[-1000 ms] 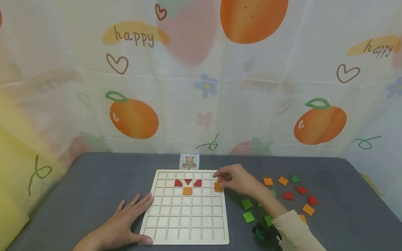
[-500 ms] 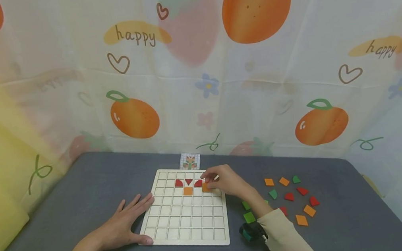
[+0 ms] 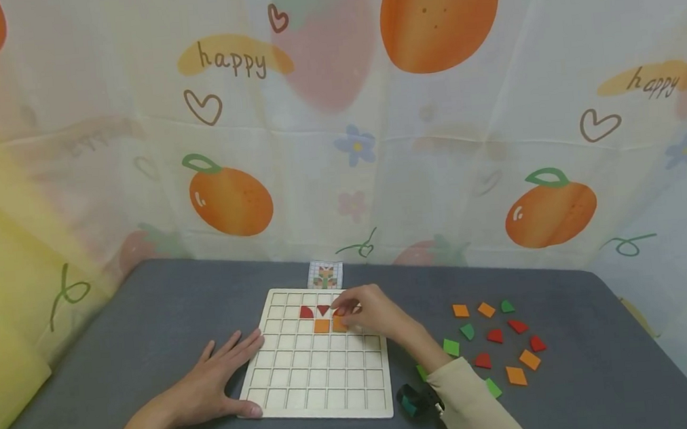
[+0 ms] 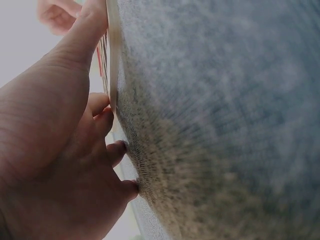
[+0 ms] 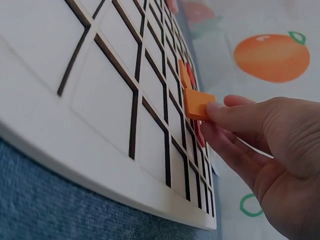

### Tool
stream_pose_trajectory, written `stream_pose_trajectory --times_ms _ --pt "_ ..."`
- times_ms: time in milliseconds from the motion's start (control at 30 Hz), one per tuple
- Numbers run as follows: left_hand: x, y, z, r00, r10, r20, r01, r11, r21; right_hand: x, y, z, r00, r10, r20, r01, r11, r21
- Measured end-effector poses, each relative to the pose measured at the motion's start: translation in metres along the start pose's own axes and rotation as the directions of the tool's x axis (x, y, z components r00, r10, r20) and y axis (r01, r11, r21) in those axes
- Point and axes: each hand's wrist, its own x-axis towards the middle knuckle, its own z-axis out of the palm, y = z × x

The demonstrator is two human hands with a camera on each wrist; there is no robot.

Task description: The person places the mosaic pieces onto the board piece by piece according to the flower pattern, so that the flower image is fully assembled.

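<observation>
A white grid board [image 3: 315, 380] lies on the grey table. My left hand [image 3: 205, 387] rests at its left side with spread fingers, fingertips on the edge and thumb at the near left corner. My right hand [image 3: 376, 312] pinches an orange square tile [image 5: 199, 104] between thumb and fingers, close over the board's upper part. Just left of it, another orange square [image 3: 322, 325] sits in a cell. In the row behind are a red quarter-round tile [image 3: 306, 312] and a red triangle [image 3: 324, 309]; a second red quarter-round [image 5: 200, 133] is partly hidden by my right hand.
Behind the board lies a small pattern card [image 3: 326, 275]. Loose tiles are scattered on the table's right: orange squares [image 3: 516, 376], red pieces [image 3: 482, 361], and green ones [image 3: 451, 347]. A dark wrist device [image 3: 411, 401] sits by the right sleeve. A printed curtain [image 3: 340, 174] hangs behind the table.
My right hand has moved left across the board, carrying the orange square from the right edge to beside the other orange square. The left hand has stayed in place.
</observation>
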Motion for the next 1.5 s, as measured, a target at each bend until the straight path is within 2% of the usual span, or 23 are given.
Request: stream_pose_trajectory --times_ms 267,600,833,1000,1233,1500 --pt "0.000 0.001 -0.001 1.000 0.010 -0.002 -0.010 1.000 -0.011 0.000 -0.001 0.005 1.000 0.009 -0.011 -0.008 1.000 0.006" --pt "0.000 0.000 0.000 1.000 0.003 -0.006 -0.003 1.000 -0.002 0.001 -0.001 0.009 0.999 0.031 -0.028 -0.032 0.999 -0.036" --pt "-0.003 -0.005 0.002 1.000 0.009 -0.003 -0.009 1.000 -0.010 0.002 -0.002 0.013 0.999 0.048 -0.026 -0.049 0.998 -0.031" --pt "0.000 -0.005 0.001 1.000 0.017 -0.013 -0.018 1.000 -0.011 0.002 -0.003 0.012 0.997 0.059 -0.048 -0.062 0.997 -0.049" --pt "0.000 -0.002 0.001 1.000 -0.002 0.004 0.002 1.000 0.002 0.002 -0.003 0.010 0.997 0.058 -0.047 -0.060 0.997 -0.041" --pt "0.000 -0.001 0.000 1.000 0.007 -0.001 -0.007 1.000 -0.001 0.002 -0.001 0.012 0.996 0.074 -0.049 -0.075 0.997 -0.022"
